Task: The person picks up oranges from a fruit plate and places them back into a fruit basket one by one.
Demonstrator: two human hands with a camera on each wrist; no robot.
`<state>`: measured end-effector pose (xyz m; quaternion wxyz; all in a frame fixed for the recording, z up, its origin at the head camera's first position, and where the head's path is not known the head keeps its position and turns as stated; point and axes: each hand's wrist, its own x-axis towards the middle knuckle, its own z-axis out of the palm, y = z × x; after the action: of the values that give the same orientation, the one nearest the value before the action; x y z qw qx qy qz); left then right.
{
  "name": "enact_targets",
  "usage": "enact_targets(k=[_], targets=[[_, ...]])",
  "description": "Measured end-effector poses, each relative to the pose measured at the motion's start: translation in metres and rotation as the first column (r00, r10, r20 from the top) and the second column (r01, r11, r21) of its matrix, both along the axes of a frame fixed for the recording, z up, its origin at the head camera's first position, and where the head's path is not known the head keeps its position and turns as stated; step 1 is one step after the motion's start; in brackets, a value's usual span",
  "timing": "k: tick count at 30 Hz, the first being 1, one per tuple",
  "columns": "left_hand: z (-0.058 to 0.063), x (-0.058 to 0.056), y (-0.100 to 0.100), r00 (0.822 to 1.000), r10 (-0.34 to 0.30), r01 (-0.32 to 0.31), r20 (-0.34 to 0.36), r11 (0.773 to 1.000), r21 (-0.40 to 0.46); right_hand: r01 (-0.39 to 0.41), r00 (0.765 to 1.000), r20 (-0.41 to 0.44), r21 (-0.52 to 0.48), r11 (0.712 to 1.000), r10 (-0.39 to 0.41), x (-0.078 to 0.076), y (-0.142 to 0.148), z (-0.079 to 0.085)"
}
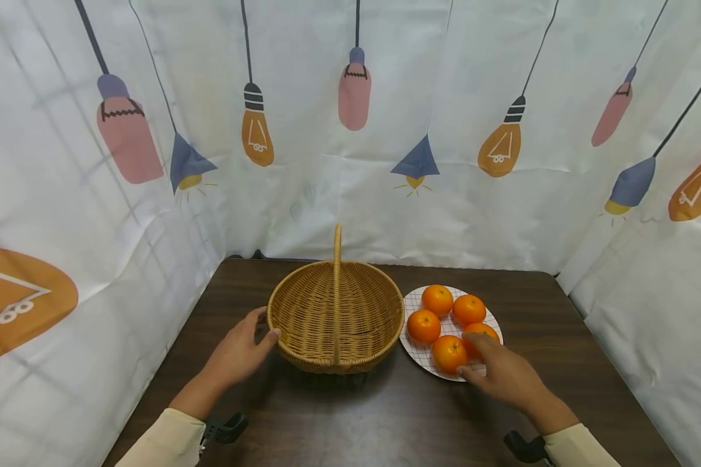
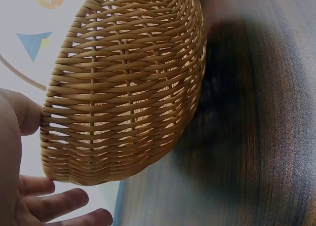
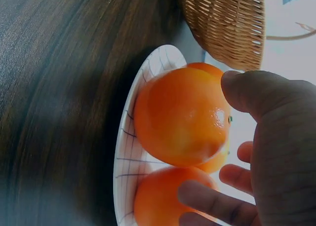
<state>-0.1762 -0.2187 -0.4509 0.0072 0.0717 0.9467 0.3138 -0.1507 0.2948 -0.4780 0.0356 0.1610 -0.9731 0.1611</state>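
Note:
A round wicker basket (image 1: 292, 318) with one tall arched handle stands on the table. My left hand (image 1: 242, 347) is at its left side, thumb and fingers spread along the rim. In the left wrist view the thumb touches the rim (image 2: 45, 110) while the other fingers reach out past the weave. Right of the basket, several oranges lie on a white plate (image 1: 411, 347) with a dark grid pattern. My right hand (image 1: 511, 376) hovers over the plate's near right side, fingers spread. Its thumb is beside the front orange (image 3: 180, 117); its fingers overlap the right-hand orange (image 3: 158, 196).
The dark wood-grain table (image 1: 339, 428) carries the basket and plate close together. White curtains (image 1: 339, 194) printed with lamps and bulbs hang along its back and sides. A black wrist strap (image 1: 224, 428) shows at the left sleeve, another (image 1: 526, 447) at the right.

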Motion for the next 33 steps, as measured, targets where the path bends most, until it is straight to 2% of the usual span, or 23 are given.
enact_targets(k=[16, 22, 33], targets=[[-0.001, 0.003, 0.002, 1.0, 0.006, -0.007, 0.017, 0.999, 0.043, 0.022, 1.0, 0.003, -0.007, 1.0, -0.022, -0.008, -0.009, -0.013], [-0.001, 0.003, 0.002, 1.0, 0.006, -0.008, 0.029, 0.999, 0.044, 0.033, 0.999, -0.006, 0.032, 0.999, -0.033, -0.009, -0.012, -0.016], [-0.001, 0.002, 0.003, 0.999, 0.009, -0.011, 0.043, 0.999, 0.053, 0.05, 0.997, -0.067, 0.074, 0.996, -0.045, -0.007, -0.018, -0.019]])
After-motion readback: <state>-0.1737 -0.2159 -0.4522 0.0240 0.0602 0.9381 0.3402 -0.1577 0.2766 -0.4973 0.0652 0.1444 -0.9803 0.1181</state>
